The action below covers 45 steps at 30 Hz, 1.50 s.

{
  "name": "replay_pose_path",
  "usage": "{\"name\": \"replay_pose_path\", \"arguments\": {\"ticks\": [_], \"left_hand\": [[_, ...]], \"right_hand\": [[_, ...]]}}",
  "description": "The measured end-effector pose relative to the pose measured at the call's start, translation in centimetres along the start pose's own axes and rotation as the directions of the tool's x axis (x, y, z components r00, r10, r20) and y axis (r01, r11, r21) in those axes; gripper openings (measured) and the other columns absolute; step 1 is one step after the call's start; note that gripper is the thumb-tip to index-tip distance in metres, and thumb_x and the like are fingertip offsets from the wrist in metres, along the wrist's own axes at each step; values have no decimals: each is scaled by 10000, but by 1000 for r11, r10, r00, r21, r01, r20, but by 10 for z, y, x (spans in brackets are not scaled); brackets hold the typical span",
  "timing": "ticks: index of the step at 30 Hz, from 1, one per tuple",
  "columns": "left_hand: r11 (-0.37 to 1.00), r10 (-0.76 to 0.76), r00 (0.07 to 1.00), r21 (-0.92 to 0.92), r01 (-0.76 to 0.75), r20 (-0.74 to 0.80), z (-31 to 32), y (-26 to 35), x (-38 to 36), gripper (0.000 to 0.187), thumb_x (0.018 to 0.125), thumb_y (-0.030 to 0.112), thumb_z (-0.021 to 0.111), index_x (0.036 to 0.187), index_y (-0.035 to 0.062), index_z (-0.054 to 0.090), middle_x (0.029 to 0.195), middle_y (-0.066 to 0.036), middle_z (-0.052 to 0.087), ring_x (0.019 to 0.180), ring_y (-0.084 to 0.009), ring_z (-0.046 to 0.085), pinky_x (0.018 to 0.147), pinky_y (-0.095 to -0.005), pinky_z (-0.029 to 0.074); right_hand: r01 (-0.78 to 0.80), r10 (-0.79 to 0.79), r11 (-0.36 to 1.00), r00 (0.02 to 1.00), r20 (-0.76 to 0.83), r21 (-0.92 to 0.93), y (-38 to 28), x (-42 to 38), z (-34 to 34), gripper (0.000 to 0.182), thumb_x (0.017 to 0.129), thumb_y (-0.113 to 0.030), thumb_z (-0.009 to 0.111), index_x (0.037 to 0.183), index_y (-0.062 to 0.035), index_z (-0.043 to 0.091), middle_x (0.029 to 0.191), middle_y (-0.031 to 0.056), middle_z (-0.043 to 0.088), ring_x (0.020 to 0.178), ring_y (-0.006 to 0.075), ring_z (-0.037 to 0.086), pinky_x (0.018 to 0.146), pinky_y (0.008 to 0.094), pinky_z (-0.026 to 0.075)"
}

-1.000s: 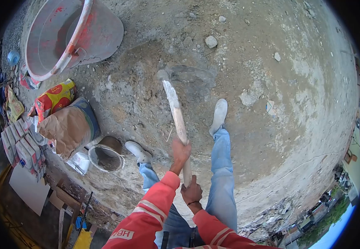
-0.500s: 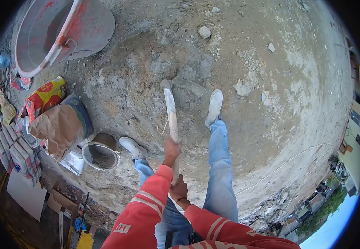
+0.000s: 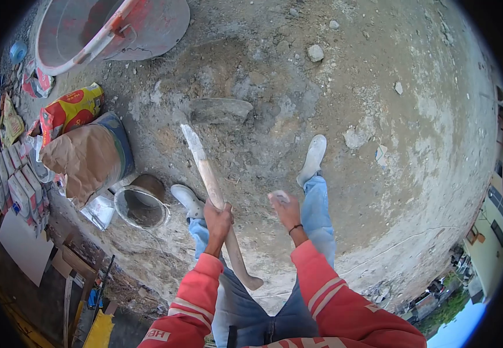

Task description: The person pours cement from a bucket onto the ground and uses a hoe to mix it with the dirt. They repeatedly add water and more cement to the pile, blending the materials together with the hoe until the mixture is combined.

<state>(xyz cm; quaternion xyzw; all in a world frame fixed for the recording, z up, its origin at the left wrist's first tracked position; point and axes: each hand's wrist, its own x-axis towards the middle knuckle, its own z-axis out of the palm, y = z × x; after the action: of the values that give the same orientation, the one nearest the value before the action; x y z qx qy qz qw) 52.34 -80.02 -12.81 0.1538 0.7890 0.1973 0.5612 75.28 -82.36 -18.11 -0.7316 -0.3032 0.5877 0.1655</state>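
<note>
The hoe (image 3: 208, 177) is gripped by the left hand (image 3: 219, 222), its blade seemingly laid on the soil (image 3: 367, 226). A change of grip is perhaps made: the right hand (image 3: 287, 211) is held apart, blurred, fingers curled; whether anything is held cannot be told. For a firm stroke, both would be needed. Leftward room is limited by the bucket (image 3: 151, 185); more is offered rightward.

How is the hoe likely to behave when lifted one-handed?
The hoe would probably stay stiff, given its thick wooden handle. It may be head-heavy, with a broad blade at one end. That blade juts sideways, so it may twist.
</note>
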Motion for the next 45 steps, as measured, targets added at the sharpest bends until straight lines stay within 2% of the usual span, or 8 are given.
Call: {"name": "replay_pose_path", "arguments": {"ticks": [3,11,21,29,37,39,41,45], "left_hand": [[1000,-5,995,8,5,-97,-7,0,12,241,872,14,616,1067,-20,479,692,-61,550,483,-153,553,418,-311,464],[844,-424,905,-347,409,35,-17,-39,46,138,936,34,591,986,26,462,672,-38,491,467,-118,485,404,-283,435],[839,-447,894,-337,426,18,-21,-32,53,158,923,31,604,981,33,457,675,-42,491,461,-123,479,399,-282,427],[841,-460,888,-313,442,16,-20,-24,53,155,917,31,608,969,34,462,678,-41,494,469,-118,477,404,-284,426],[846,-447,894,-313,432,27,-22,-22,50,131,905,21,599,957,31,479,669,-37,489,469,-117,475,408,-286,434],[848,-440,897,-310,429,37,-23,-20,52,128,907,20,592,974,28,483,671,-39,491,468,-117,475,406,-288,439],[856,-433,900,-293,426,43,-27,-25,54,133,908,15,585,988,24,480,675,-41,494,468,-118,478,404,-289,442],[883,-389,921,-275,380,23,-22,-29,49,157,911,3,568,1031,11,467,692,-50,508,471,-128,501,402,-296,453]], "right_hand": [[128,-287,835,931,-226,-535,-39,158,-35,224,830,-263,724,1003,-122,711,918,145,727,888,379,687,765,477,535],[346,-366,377,908,205,-859,-137,441,11,367,855,-318,747,1131,-88,670,1152,201,690,1118,387,640,932,497,524],[384,-273,146,901,336,-912,-155,471,44,622,839,-373,760,1322,-74,507,1205,236,652,1111,428,643,933,544,520],[551,-356,-161,741,569,-819,-137,478,23,667,913,-286,646,1505,-311,341,1372,281,522,1093,454,636,906,569,518],[329,-550,499,835,0,-802,-116,488,-62,583,887,-310,700,1383,-205,412,1160,292,627,1104,475,603,928,537,501],[-70,-389,620,837,-384,-781,-128,456,-116,593,886,-328,694,1394,-207,414,1176,307,617,1146,473,583,962,535,481],[-409,-430,452,678,-596,-792,-118,432,-164,608,885,-354,687,1400,-187,410,1206,313,606,1157,477,576,959,538,480],[-134,-248,421,934,-256,-897,-82,363,-204,578,872,-373,699,1370,-138,527,1125,261,676,1074,417,652,922,476,519]]}}
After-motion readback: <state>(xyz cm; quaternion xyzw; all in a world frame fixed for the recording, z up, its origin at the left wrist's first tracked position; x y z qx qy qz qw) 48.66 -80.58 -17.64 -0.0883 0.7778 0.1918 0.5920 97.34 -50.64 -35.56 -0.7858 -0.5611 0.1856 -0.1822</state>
